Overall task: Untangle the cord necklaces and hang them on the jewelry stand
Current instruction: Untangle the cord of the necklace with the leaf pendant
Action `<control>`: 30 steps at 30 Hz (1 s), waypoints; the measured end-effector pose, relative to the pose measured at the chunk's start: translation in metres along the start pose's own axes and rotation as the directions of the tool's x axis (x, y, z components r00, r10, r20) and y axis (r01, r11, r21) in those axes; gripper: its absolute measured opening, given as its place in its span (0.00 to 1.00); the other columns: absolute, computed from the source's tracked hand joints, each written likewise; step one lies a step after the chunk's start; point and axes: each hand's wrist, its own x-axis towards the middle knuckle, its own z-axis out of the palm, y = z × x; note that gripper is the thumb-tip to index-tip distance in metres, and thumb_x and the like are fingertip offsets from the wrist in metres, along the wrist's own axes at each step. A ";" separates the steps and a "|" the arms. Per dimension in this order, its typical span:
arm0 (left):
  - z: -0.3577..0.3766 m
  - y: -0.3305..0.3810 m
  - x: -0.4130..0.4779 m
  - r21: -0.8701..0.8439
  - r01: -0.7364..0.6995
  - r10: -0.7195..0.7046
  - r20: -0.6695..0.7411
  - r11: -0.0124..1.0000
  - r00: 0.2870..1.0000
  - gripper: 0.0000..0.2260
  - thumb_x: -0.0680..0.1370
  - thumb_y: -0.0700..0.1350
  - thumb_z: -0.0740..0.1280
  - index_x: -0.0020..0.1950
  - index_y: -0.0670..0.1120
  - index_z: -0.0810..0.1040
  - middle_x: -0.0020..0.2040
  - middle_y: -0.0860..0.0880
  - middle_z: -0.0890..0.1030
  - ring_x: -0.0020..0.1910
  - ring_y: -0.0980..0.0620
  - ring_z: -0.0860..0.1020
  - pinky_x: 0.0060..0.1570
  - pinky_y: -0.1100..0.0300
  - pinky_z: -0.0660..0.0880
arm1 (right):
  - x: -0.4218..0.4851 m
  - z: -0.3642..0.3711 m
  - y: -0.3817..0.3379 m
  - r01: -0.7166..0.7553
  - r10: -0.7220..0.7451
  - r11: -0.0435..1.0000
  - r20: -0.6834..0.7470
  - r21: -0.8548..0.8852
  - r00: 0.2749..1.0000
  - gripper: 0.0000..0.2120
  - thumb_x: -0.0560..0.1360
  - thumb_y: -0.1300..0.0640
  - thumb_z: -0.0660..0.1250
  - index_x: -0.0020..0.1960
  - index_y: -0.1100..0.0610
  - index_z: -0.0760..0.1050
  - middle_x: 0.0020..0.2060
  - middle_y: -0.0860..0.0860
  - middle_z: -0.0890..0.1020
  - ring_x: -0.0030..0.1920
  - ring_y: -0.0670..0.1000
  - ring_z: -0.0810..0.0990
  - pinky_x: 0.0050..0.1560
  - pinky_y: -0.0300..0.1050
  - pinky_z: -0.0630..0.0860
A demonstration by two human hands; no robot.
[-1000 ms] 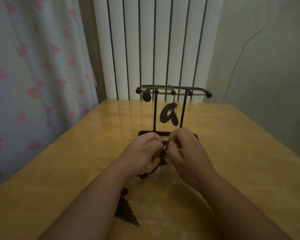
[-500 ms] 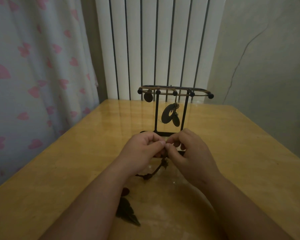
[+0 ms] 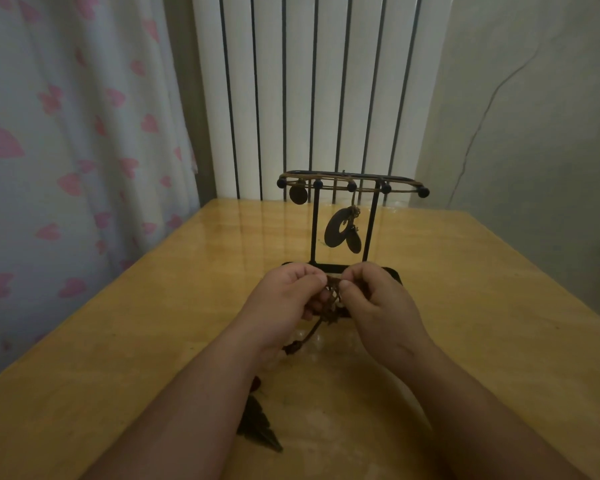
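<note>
A black jewelry stand [image 3: 314, 230] stands mid-table, its top bar ending in ball tips. Two cord necklaces hang from it: one with a round disc pendant [image 3: 298, 195], one with oval ring pendants [image 3: 340, 230]. In front of the stand's base, my left hand [image 3: 284, 299] and my right hand [image 3: 378, 303] pinch a brown tangled cord knot [image 3: 333, 296] between fingertips. A cord tail [image 3: 309, 337] trails down to the table. A dark leaf-shaped pendant [image 3: 258, 427] lies by my left forearm, partly hidden.
The wooden table [image 3: 482, 323] has a glossy top. A white radiator [image 3: 312, 91] stands behind it, a heart-print curtain [image 3: 66, 150] hangs at the left, and a cracked wall [image 3: 534, 116] is at the right.
My fingertips have kept working the knot in nearly the same spot. My thumbs have drawn slightly apart, showing more of the tangled cord between them.
</note>
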 end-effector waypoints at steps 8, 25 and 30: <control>0.000 0.005 -0.002 0.197 -0.037 0.038 -0.004 0.980 0.999 0.07 0.80 0.45 0.64 0.46 0.50 0.80 0.38 0.54 0.81 0.36 0.61 0.78 0.38 0.66 0.71 | -0.001 -0.009 -0.002 0.056 -0.058 0.995 -0.022 -0.078 0.998 0.04 0.76 0.53 0.66 0.49 0.44 0.77 0.42 0.41 0.76 0.42 0.33 0.72 0.39 0.26 0.69; 0.004 0.002 -0.003 0.035 0.110 -0.110 -0.005 0.993 0.994 0.09 0.82 0.47 0.61 0.46 0.48 0.79 0.43 0.47 0.83 0.45 0.49 0.81 0.49 0.51 0.80 | -0.004 -0.004 -0.008 -0.342 0.289 0.829 0.185 0.443 0.939 0.12 0.82 0.54 0.57 0.46 0.53 0.78 0.33 0.45 0.78 0.36 0.45 0.74 0.40 0.42 0.69; 0.004 0.001 -0.002 -0.044 0.090 -0.091 -0.008 0.995 0.996 0.07 0.81 0.43 0.62 0.50 0.43 0.79 0.47 0.42 0.84 0.46 0.47 0.85 0.50 0.49 0.82 | -0.003 -0.003 -0.005 -0.347 0.280 0.783 0.206 0.517 0.938 0.13 0.82 0.55 0.57 0.47 0.55 0.79 0.32 0.47 0.77 0.35 0.47 0.73 0.38 0.45 0.70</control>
